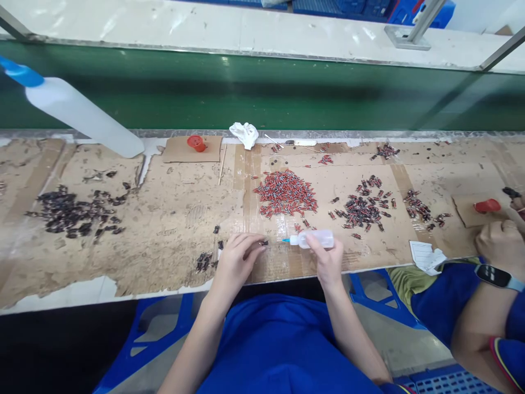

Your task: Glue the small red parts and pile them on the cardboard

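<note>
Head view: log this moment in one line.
left hand: pinches small dark part | right hand: holds squeeze bottle, tip toward part

Red parts pile (286,192); green belt (262,87); white rag (244,134).

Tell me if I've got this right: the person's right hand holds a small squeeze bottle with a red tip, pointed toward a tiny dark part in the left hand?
Nearly. The head view shows the squeeze bottle in the right hand has a blue tip, not red. The rest stands: it points toward the tiny dark part pinched at the fingertips of the left hand.
</note>
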`<action>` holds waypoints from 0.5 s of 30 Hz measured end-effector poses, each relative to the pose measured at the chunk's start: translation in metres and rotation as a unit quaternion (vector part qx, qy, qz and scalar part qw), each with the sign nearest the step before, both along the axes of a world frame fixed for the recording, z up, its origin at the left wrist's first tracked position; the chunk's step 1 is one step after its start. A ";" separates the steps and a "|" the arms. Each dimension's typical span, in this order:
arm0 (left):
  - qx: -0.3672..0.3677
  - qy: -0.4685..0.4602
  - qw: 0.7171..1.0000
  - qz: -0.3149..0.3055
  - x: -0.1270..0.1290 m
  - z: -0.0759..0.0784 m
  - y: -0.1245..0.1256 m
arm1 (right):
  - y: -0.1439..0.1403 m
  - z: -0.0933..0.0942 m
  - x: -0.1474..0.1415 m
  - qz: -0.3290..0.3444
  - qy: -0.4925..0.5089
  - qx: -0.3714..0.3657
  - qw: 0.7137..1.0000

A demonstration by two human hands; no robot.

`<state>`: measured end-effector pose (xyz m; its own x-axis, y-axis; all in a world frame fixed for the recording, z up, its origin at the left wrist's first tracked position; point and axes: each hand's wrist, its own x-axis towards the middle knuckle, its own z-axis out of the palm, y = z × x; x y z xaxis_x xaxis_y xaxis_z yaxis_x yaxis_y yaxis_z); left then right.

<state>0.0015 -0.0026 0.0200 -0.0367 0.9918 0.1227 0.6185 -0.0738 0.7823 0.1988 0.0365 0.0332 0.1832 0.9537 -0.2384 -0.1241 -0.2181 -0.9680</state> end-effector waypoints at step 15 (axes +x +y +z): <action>0.004 -0.046 0.998 0.047 0.000 -0.002 -0.003 | -0.003 0.000 -0.019 0.097 -0.128 0.058 0.985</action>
